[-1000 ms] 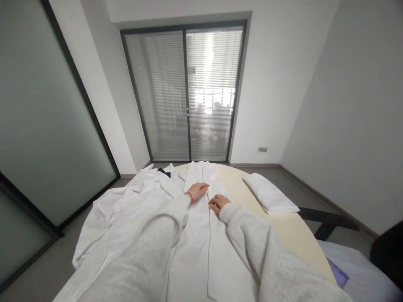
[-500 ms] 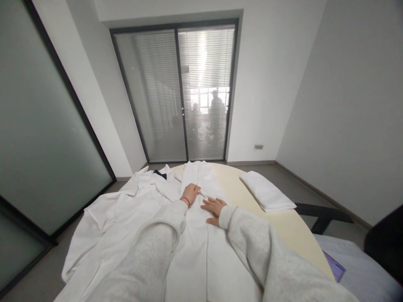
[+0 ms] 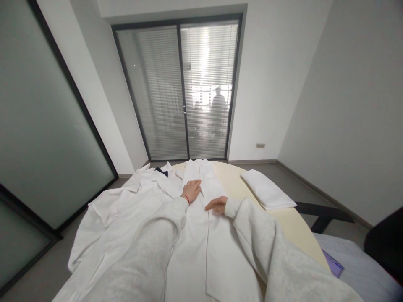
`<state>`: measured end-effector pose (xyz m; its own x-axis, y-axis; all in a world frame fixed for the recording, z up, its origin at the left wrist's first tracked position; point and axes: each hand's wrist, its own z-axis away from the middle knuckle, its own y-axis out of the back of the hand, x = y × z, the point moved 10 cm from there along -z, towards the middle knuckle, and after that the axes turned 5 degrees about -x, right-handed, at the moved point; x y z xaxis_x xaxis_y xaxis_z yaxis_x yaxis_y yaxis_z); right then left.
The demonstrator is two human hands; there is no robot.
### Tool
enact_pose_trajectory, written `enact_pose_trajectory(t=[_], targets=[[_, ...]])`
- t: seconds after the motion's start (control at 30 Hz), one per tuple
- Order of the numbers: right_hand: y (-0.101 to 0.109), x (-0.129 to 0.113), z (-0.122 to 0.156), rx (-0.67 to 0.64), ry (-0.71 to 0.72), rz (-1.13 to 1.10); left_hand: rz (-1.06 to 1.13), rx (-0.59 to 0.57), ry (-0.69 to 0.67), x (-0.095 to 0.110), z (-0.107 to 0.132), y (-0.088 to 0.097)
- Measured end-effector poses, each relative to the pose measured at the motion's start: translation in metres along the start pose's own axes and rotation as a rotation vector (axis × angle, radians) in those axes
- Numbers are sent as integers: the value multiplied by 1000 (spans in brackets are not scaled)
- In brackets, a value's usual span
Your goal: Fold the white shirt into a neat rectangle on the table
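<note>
In the head view, a round cream bench [image 3: 291, 233] carried the laundry: two spread garments and one folded piece, all of plain white woven fabric. The white coat [image 3: 201, 251] lay flat and lengthwise down the middle of the bench, smooth apart from a long straight seam running away from the person.

The left hand [image 3: 192, 191] lay open and palm-down on the far part of the coat, fingers together and straight, gripping nothing. A thin red string [image 3: 186, 197] circled its wrist. The right hand [image 3: 216, 204] rested just beside it on the same coat, nearer the person. Its fingers were stretched out flat towards the left, and it too had hold of nothing.

Both arms wore soft, fleecy grey sleeves [image 3: 261, 239].

A second white garment [image 3: 122, 209] sprawled to the left, rumpled and hanging over the bench edge, with a small dark patch [image 3: 161, 171] at its collar end. The folded white cloth [image 3: 267, 191], a neat oblong (several layers thick), sat apart on the right of the bench.

Beyond stood a two-panel glass door [image 3: 185, 92] with slatted blinds and dark frames. Dim figures behind it were too blurred to count.

A black chair arm [image 3: 324, 212] jutted out at the right.
</note>
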<state>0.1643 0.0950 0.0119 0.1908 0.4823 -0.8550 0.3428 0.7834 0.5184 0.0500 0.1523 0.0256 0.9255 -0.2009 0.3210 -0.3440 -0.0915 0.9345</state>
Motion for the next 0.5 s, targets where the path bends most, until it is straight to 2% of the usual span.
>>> enact_pose_trajectory(t=[0.07, 0.17, 0.27, 0.37, 0.43, 0.5], targets=[[8, 4, -3, 118, -47, -14, 35, -2, -24, 2, -2, 0], [5, -3, -7, 236, -99, 327, -24, -6, -36, 3, -4, -5], [-19, -8, -11, 180, -171, 688, -142, -27, -25, 0, -5, -13], [-39, -3, -12, 57, -225, 776, -188, -35, -10, -6, -7, -16], [-37, -3, -12, 35, -222, 755, -186, -23, 14, -12, -9, -13], [-24, -5, -14, 87, -211, 694, -161, 23, 22, -14, -15, -5]])
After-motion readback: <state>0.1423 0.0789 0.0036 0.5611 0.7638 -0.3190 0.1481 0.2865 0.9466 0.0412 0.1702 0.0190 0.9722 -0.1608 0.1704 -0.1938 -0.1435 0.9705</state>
